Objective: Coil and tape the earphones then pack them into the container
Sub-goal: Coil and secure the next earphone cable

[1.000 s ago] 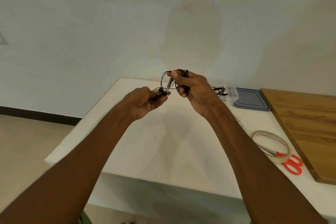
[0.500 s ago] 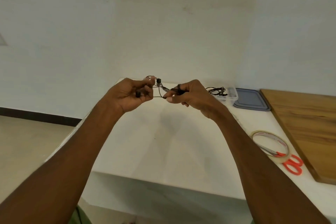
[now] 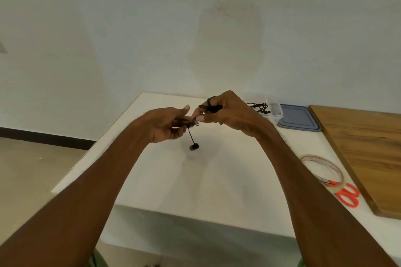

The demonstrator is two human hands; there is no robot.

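We are mid-coil: our right hand (image 3: 225, 112) grips the earphones (image 3: 211, 107) wound round its fingers, our left hand (image 3: 171, 123) pinches the loose end (one bud dangling), left of the container (image 3: 276, 116). Taping and packing remain.

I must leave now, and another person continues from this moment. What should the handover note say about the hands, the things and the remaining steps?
Right hand: holds the earphones, with the cable wound round its fingers.
Left hand: pinches the loose end. One earbud dangles below it, above the table.
Container: open at the far side, with black cables inside. Its lid lies beside it.
Tape roll and scissors: lie on the table, to the right.
Done: the coil is partly wound.
Left: finish the coil, tape it, pack it.
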